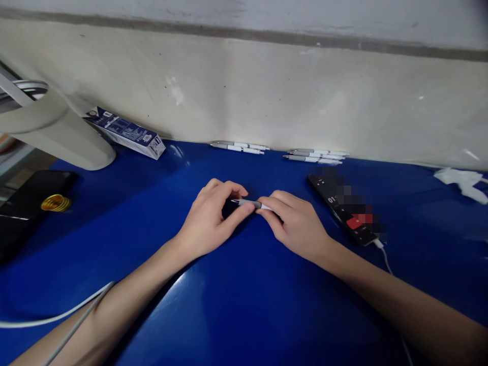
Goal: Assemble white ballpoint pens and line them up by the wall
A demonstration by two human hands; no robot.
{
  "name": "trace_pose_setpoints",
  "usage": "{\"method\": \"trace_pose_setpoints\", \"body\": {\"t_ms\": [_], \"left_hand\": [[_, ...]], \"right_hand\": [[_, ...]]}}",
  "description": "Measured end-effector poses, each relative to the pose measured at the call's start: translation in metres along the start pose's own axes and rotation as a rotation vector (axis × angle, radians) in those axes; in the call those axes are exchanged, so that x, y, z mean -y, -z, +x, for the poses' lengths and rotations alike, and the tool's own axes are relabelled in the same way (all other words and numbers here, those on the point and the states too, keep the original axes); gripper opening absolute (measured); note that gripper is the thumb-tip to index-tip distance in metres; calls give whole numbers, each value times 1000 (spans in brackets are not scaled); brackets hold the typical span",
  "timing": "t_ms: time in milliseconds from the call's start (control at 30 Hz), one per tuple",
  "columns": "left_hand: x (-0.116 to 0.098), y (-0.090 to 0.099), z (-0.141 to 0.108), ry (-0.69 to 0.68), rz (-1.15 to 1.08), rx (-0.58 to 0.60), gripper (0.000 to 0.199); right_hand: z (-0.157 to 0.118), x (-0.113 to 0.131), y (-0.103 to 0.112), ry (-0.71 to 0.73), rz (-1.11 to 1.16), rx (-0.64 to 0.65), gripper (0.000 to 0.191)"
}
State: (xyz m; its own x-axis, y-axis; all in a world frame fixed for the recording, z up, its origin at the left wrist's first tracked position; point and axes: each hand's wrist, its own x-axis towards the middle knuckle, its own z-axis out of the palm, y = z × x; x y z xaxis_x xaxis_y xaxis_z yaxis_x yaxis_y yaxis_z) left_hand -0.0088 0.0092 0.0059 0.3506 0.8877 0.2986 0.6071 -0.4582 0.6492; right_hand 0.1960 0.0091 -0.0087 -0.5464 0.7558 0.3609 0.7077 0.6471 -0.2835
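Note:
A white and grey ballpoint pen [244, 202] lies level above the blue table, its pointed tip toward the left. My left hand [208, 216] curls around the tip end, with the thumb pressed on the grey grip and the index finger bent behind it. The thumb and fingers of my right hand [299, 221] pinch the white barrel, covering its rear end. Beyond my hands, along the wall, lie two small groups of similar pens: one group [242, 147] straight ahead, another group [314, 156] further right.
A phone [339, 208] with a charging cable [387, 259] lies right of my right hand. On the left are a grey bin [82, 137], a blue-white carton [129, 133], a black object [23, 208] and a gold coil [57, 203]. Crumpled tissue [463, 183] sits far right. A white cable [57, 317] crosses my left forearm.

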Motion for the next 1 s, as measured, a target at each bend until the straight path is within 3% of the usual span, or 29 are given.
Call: {"method": "trace_pose_setpoints", "body": {"t_ms": [133, 267, 433, 567, 733, 867, 1000], "left_hand": [[2, 0, 0, 16, 28, 28, 22], [2, 1, 1, -36, 5, 5, 15], [1, -1, 1, 9, 98, 13, 21], [4, 0, 2, -80, 139, 37, 23], [6, 1, 0, -190, 201, -26, 22], [4, 4, 0, -133, 82, -46, 19], [4, 5, 2, -59, -57, -38, 34]], "right_hand": [[0, 1, 1, -1, -18, 14, 25], [0, 0, 1, 7, -21, 12, 25], [0, 0, 1, -6, -11, 14, 25], [0, 0, 1, 2, -23, 22, 27], [0, -1, 0, -7, 35, 33, 27], [2, 0, 4, -57, 187, 1, 17], [5, 2, 9, -141, 292, -57, 34]]}}
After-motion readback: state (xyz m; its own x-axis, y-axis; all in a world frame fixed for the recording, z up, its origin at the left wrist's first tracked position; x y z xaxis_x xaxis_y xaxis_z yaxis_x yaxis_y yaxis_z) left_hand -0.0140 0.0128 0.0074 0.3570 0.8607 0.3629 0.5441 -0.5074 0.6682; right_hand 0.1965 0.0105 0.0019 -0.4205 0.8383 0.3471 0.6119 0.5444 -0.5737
